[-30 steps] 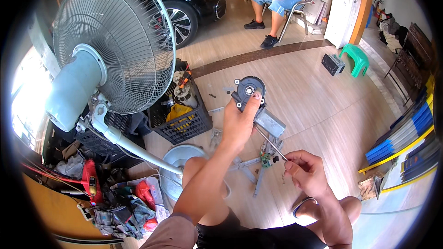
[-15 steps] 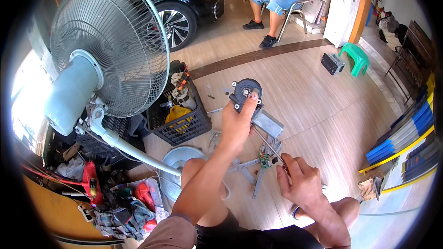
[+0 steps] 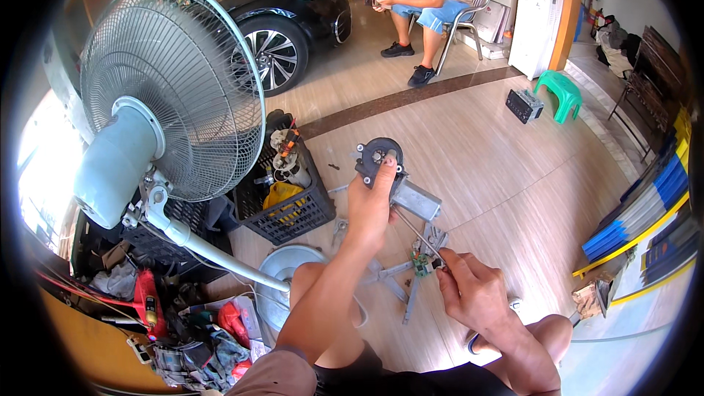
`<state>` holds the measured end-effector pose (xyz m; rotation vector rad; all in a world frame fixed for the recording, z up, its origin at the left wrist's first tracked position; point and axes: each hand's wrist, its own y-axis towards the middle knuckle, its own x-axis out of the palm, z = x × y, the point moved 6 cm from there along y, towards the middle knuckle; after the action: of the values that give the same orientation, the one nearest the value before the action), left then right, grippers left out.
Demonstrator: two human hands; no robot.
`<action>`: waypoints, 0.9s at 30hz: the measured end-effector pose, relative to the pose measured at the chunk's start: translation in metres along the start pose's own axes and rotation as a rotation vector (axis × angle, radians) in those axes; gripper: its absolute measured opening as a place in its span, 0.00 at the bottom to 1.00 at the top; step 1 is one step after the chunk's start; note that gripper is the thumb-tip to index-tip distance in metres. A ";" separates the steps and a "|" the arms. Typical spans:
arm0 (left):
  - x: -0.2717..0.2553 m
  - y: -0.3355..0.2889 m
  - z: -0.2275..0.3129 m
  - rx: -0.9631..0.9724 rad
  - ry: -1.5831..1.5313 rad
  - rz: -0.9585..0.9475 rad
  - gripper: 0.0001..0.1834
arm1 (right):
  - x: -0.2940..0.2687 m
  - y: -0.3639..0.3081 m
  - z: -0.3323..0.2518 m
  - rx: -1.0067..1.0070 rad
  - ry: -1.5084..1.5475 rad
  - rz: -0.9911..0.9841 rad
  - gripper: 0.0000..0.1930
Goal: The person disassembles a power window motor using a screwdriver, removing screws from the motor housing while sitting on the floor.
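My left hand is closed around a gear motor, which has a round black gear housing and a silver metal can. The thumb presses on the housing's face. From the lower right, my right hand grips a screwdriver, its handle mostly hidden in the fingers. The thin shaft slants up to the underside of the motor, where the tip is hidden beside my left hand. Below the shaft, grey metal bracket arms lie on the floor with a small green circuit board.
A standing fan with its round base stands at left, near a black plastic crate of parts. Cloths and tools lie lower left. Farther off are a black car, a seated person, a car stereo and a green stool.
The whole view has shifted slightly, so the fan and motor appear a little lower. Both hands keep their hold, with the screwdriver still up against the motor.
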<state>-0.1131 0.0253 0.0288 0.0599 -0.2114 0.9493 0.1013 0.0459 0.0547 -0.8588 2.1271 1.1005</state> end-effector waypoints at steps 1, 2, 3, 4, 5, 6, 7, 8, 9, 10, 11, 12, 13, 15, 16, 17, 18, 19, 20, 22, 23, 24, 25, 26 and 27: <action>0.000 0.000 0.000 0.004 -0.004 0.001 0.26 | 0.000 0.000 -0.001 -0.028 -0.007 0.018 0.15; -0.001 0.000 0.000 0.007 -0.008 0.002 0.26 | 0.000 0.000 -0.002 -0.057 -0.014 0.035 0.15; -0.002 0.000 0.000 0.008 -0.009 0.003 0.26 | 0.000 0.000 -0.002 -0.058 -0.014 0.035 0.15; -0.003 0.000 0.001 0.007 -0.012 -0.008 0.26 | -0.001 0.001 -0.004 -0.086 -0.056 0.052 0.15; -0.003 0.001 0.000 0.003 -0.014 -0.017 0.26 | -0.002 0.001 -0.004 -0.112 -0.097 0.066 0.15; -0.003 0.001 0.001 0.002 -0.014 -0.015 0.26 | -0.001 0.001 -0.003 -0.112 -0.095 0.064 0.15; -0.003 0.000 0.001 0.001 0.004 -0.014 0.26 | -0.001 0.001 -0.002 -0.135 -0.144 0.083 0.15; -0.002 -0.001 0.002 0.002 0.021 -0.016 0.27 | -0.001 0.000 -0.003 -0.159 -0.196 0.104 0.16; -0.002 -0.001 0.001 0.002 0.019 -0.016 0.27 | -0.001 -0.001 -0.004 -0.159 -0.198 0.104 0.16; -0.002 -0.001 0.000 -0.002 0.025 -0.016 0.27 | -0.001 -0.002 -0.004 -0.165 -0.220 0.105 0.16; -0.002 -0.001 0.000 -0.005 0.031 -0.015 0.27 | -0.001 -0.002 -0.005 -0.172 -0.242 0.107 0.16; -0.002 -0.002 0.000 -0.004 0.031 -0.016 0.27 | -0.002 -0.003 -0.007 -0.173 -0.243 0.108 0.16; -0.002 -0.002 0.000 -0.004 0.028 -0.017 0.28 | -0.002 -0.003 -0.008 -0.158 -0.243 0.087 0.17; -0.001 -0.002 0.000 -0.003 0.026 -0.019 0.28 | -0.001 -0.004 -0.009 -0.142 -0.242 0.067 0.17; -0.002 -0.002 -0.001 -0.002 0.025 -0.020 0.28 | -0.001 -0.004 -0.008 -0.137 -0.234 0.071 0.17; -0.002 -0.001 -0.002 -0.004 0.024 -0.021 0.29 | 0.000 -0.004 -0.007 -0.131 -0.225 0.073 0.17; -0.002 -0.001 -0.002 -0.005 0.025 -0.022 0.29 | 0.000 -0.004 -0.006 -0.129 -0.225 0.073 0.17; -0.002 -0.002 -0.003 -0.008 0.034 -0.028 0.29 | -0.001 -0.004 -0.006 -0.126 -0.212 0.071 0.17; -0.001 -0.002 -0.004 -0.011 0.042 -0.035 0.29 | -0.001 -0.004 -0.005 -0.123 -0.201 0.070 0.17; 0.001 -0.002 -0.004 -0.011 0.050 -0.039 0.29 | 0.000 -0.006 -0.001 -0.129 -0.206 0.089 0.17; 0.001 -0.002 -0.004 -0.010 0.061 -0.036 0.29 | 0.001 -0.006 0.000 -0.141 -0.205 0.107 0.18; 0.000 -0.002 -0.004 -0.010 0.062 -0.035 0.29 | 0.000 -0.006 -0.001 -0.140 -0.203 0.108 0.18; 0.000 -0.002 -0.004 -0.003 0.054 -0.037 0.29 | 0.000 -0.006 -0.002 -0.141 -0.206 0.102 0.18; 0.000 -0.002 -0.004 0.002 0.045 -0.041 0.28 | 0.000 -0.006 -0.002 -0.139 -0.212 0.096 0.18; 0.001 -0.002 -0.004 0.000 0.046 -0.043 0.28 | 0.000 -0.006 -0.001 -0.137 -0.213 0.096 0.18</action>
<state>-0.1101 0.0256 0.0249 0.0429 -0.1671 0.9070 0.1052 0.0426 0.0523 -0.6727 1.9512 1.3372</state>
